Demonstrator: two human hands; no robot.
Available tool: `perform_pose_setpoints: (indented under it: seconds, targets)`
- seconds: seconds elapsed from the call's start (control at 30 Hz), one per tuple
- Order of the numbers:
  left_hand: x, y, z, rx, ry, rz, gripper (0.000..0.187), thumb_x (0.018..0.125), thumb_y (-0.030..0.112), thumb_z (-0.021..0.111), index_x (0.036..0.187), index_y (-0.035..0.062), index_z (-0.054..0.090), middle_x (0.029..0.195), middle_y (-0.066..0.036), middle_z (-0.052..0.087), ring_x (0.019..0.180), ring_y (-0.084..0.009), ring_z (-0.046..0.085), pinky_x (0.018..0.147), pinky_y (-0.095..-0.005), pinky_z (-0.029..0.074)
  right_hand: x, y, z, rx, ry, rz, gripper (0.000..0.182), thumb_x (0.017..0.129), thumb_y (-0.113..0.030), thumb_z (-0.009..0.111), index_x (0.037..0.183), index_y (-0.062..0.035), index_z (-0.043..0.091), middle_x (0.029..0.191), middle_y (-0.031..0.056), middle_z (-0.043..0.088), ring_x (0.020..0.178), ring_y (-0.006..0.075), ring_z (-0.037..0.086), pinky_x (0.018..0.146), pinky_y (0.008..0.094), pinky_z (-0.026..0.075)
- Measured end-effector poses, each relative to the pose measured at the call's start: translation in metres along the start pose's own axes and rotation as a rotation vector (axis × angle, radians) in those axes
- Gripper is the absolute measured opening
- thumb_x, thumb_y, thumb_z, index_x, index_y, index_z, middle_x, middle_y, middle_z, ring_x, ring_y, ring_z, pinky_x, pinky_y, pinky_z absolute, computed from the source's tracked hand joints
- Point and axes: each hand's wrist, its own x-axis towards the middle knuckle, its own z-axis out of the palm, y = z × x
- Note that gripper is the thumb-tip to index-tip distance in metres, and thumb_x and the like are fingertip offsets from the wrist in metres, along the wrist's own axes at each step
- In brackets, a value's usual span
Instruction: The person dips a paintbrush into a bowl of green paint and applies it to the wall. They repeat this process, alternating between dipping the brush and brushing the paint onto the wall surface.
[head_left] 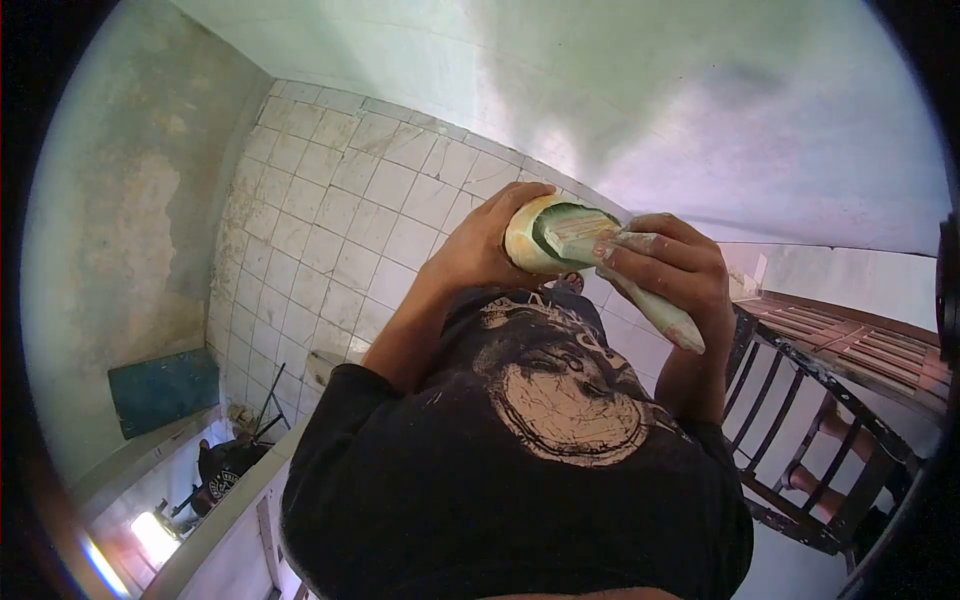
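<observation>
I see the left hand point(490, 240) curled around the side of a rounded container point(526, 240), tipped so its mouth faces the right hand point(678, 268). That one grips a pale, brush-like tool point(655, 310), its broad end at the container's mouth and its tapered handle slanting out below the fingers. The container, between both hands before the chest, is smeared cream-yellow outside and green within; whitish residue coats the right fingers. Behind them I have a dark shirt point(540, 500) with a cracked tan print. Beyond spreads a floor point(350, 200) of grimy white square tiles, meeting blotchy pale-green walls point(120, 220). A teal board point(165, 390) leans at left; at right, another person's leg point(835, 430) shows behind scuffed black bars point(765, 385).
</observation>
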Motion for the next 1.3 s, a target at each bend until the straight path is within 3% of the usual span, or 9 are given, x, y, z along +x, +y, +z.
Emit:
perform_pose_setpoints:
  seconds: [0.1,0.3,0.6,0.77,0.97,1.3]
  targets:
    - [0.001,-0.003,0.002,-0.013,-0.028,0.041,0.089,0.045,0.021,0.087,0.12,0.0033,0.043,0.113,-0.014,0.052,0.1,-0.0288,0.055,0.085,-0.0343,0.044,0.001,-0.001,-0.003,0.04,-0.024,0.001,0.025,0.06,-0.012,0.072,0.082,-0.0016,0.065,0.078,0.01,0.065,0.073,0.0255,0.063,0.065,0.0327,0.052]
    - [0.0,0.002,0.003,0.025,-0.102,0.113,0.089,0.045,0.024,0.087,0.119,0.0028,0.043,0.112,-0.015,0.052,0.101,-0.0302,0.054,0.085,-0.0349,0.045,-0.001,-0.003,-0.006,0.047,-0.034,-0.02,0.029,0.06,-0.015,0.068,0.087,-0.003,0.065,0.075,0.0065,0.063,0.076,0.0247,0.063,0.063,0.0325,0.052]
    - [0.0,0.005,-0.001,0.01,-0.114,0.012,0.091,0.043,0.024,0.087,0.119,0.0015,0.043,0.111,-0.015,0.053,0.1,-0.0288,0.055,0.085,-0.0348,0.045,-0.006,-0.001,0.003,-0.031,0.026,-0.073,0.03,0.06,-0.014,0.067,0.088,-0.0041,0.066,0.076,0.0064,0.063,0.076,0.0247,0.063,0.062,0.0327,0.052]
    - [0.001,0.0,-0.002,-0.033,-0.032,0.033,0.087,0.044,0.021,0.087,0.118,0.0027,0.045,0.111,-0.015,0.054,0.1,-0.0288,0.056,0.084,-0.035,0.045,-0.004,-0.003,-0.001,0.029,0.025,-0.055,0.029,0.061,-0.014,0.068,0.088,-0.0052,0.066,0.076,0.0062,0.064,0.076,0.0239,0.062,0.063,0.0323,0.052]
    - [0.002,0.003,-0.003,0.036,-0.099,0.116,0.087,0.045,0.022,0.087,0.118,0.0033,0.045,0.112,-0.015,0.053,0.1,-0.0295,0.055,0.084,-0.035,0.045,-0.006,-0.006,-0.004,0.062,0.034,-0.006,0.027,0.062,-0.014,0.068,0.088,-0.0075,0.067,0.077,0.0052,0.065,0.076,0.0222,0.062,0.064,0.0316,0.052]
    - [0.0,-0.001,-0.005,-0.101,-0.064,0.0,0.097,0.04,0.023,0.088,0.122,0.0026,0.041,0.115,-0.013,0.052,0.106,-0.0278,0.053,0.091,-0.0348,0.041,-0.019,0.008,-0.005,0.161,0.16,-0.105,0.021,0.069,-0.015,0.071,0.085,-0.0029,0.065,0.078,0.009,0.066,0.074,0.023,0.064,0.064,0.0314,0.053]
